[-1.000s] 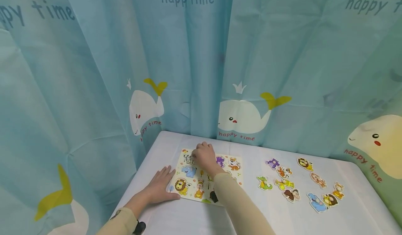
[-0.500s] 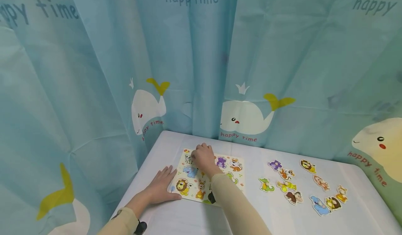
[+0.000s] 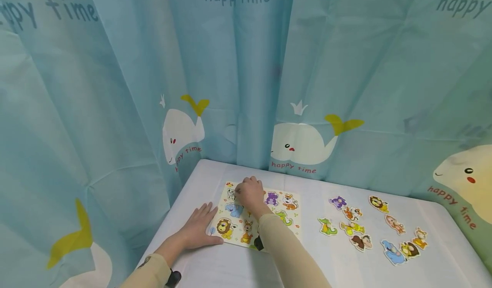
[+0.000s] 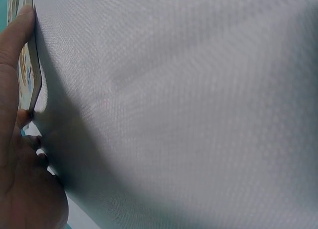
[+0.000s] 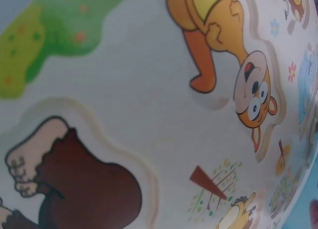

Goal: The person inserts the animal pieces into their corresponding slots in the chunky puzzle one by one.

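A cream animal puzzle board [image 3: 236, 238] lies on the white-covered table. My left hand [image 3: 194, 230] rests flat at its near left corner, fingers along the left side, thumb at the near edge. In the left wrist view, the thumb touches the edge of the board [image 4: 36, 80]. Over the far left part of the board, my right hand [image 3: 250, 195] curls its fingers on a zebra puzzle piece [image 3: 231, 193], whose right part they hide. The right wrist view shows the board's kangaroo picture [image 5: 218, 40] and brown ape picture [image 5: 104, 189]; the right fingers are mostly out of sight there.
Loose animal pieces lie right of the board, among them a crocodile [image 3: 326, 227], a purple hippo [image 3: 338, 202], a lion [image 3: 378, 203] and a blue elephant [image 3: 393, 252]. A blue whale-print curtain [image 3: 253, 87] stands behind the table.
The right hand stays at the zebra, which has turned or shifted slightly under the fingers. The left hand keeps its place on the board. The whole head view shifts a little.
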`<state>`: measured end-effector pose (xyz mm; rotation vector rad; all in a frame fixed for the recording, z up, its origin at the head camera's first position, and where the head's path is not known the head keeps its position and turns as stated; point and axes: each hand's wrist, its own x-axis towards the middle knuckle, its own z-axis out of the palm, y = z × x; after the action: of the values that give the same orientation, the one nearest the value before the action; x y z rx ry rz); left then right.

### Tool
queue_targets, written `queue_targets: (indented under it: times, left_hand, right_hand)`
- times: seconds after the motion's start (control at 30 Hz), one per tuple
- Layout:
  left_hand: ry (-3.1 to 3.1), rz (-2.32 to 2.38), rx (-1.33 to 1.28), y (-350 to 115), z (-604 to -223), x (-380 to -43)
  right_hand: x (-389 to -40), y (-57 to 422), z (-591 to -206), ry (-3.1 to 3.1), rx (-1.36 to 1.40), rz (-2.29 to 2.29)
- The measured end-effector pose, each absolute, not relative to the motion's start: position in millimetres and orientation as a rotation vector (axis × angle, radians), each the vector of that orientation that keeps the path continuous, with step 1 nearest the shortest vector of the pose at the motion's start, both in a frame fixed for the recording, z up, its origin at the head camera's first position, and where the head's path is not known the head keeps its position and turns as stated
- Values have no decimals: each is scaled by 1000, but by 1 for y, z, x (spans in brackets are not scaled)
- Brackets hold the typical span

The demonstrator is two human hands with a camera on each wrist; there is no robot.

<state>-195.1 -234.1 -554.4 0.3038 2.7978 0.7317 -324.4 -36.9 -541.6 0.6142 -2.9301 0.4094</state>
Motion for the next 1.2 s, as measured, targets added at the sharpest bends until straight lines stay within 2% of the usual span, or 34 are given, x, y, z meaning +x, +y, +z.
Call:
queue_targets:
  times: [0.7, 1.2]
  left_hand:
    - [2796, 748, 327, -233, -546, -191]
    - [2789, 722, 307, -231, -544, -193]
  right_hand:
    - [-323, -41, -549, -2837, 595, 402]
    - [-318, -17, -536, -2826, 723, 382]
